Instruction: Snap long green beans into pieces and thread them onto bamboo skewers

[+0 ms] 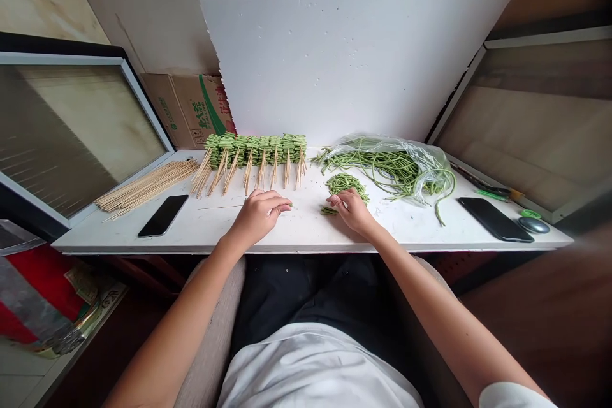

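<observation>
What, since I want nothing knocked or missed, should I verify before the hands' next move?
1. Heap of short green bean pieces within reach of the right hand: ok, the hand is at its near edge.
2. Left hand holding a piece: cannot tell; a little green shows where thumb and finger meet.
3. Thin pale wooden skewers apart from the heap: ok, they lie at the white table's left end.
4. Green bean pieces threaded on sticks lined up: ok, stacked in a row toward the back.
5. Clear plastic bag containing all the long green beans: not ok, some trail outside.
</observation>
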{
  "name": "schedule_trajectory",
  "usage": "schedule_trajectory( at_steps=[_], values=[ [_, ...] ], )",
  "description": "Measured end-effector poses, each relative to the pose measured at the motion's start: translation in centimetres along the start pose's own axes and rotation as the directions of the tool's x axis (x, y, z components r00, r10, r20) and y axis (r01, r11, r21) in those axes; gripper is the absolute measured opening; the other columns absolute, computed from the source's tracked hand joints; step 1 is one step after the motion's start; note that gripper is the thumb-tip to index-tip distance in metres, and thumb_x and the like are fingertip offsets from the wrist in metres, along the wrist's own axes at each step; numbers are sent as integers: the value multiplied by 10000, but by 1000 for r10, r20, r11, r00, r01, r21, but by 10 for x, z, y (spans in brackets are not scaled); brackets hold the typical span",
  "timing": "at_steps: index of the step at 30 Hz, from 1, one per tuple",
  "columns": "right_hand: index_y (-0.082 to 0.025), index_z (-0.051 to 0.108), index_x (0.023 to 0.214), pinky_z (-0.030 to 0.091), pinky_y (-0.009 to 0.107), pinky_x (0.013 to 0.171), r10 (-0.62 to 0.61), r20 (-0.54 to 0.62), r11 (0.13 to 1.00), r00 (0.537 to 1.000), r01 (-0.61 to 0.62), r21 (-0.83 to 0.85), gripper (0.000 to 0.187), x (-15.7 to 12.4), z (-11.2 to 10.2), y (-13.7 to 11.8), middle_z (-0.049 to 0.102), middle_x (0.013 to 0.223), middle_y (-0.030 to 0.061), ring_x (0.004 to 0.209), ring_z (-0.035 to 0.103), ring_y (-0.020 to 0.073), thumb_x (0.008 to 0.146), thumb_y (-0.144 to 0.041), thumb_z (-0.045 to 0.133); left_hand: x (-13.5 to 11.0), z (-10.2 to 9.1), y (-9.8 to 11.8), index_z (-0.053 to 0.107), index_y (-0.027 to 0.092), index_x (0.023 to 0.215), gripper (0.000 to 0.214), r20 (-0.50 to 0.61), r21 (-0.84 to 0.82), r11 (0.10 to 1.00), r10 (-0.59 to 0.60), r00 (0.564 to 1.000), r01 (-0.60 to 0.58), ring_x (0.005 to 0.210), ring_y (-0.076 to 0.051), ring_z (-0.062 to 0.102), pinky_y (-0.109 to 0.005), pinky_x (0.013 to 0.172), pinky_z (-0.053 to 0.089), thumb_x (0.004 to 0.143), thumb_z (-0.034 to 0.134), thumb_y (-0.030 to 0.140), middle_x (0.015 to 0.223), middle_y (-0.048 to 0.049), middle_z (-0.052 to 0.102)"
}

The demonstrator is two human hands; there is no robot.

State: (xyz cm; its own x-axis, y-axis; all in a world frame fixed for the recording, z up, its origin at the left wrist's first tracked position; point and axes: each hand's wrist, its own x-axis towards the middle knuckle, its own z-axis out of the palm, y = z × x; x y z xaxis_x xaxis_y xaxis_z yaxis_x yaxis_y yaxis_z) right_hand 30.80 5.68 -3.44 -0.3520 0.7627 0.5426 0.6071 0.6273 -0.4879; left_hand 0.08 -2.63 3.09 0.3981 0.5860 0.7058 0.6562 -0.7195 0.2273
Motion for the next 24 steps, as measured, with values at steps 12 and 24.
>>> schedule_trajectory(
  at_steps=[12,24],
  values=[
    [-249,814,971,531,343,766,-82,95,927,992,41,373,314,-5,-15,-105,800,965,64,968,667,228,981,-539,694,-3,14,23,700,231,1312,385,-23,-96,995,5,1000,-7,888,-211,762,-370,899,534,944,764,137,916,-27,823],
    [-238,769,1023,548,367,735,-56,-30,954,998,62,293,298,-3,-21,-99,768,952,79,958,666,248,990,-520,679,-2,14,17,760,220,1055,88,15,-10,999,-31,999,31,869,-209,748,-380,885,506,1016,695,266,997,-46,822]
  ],
)
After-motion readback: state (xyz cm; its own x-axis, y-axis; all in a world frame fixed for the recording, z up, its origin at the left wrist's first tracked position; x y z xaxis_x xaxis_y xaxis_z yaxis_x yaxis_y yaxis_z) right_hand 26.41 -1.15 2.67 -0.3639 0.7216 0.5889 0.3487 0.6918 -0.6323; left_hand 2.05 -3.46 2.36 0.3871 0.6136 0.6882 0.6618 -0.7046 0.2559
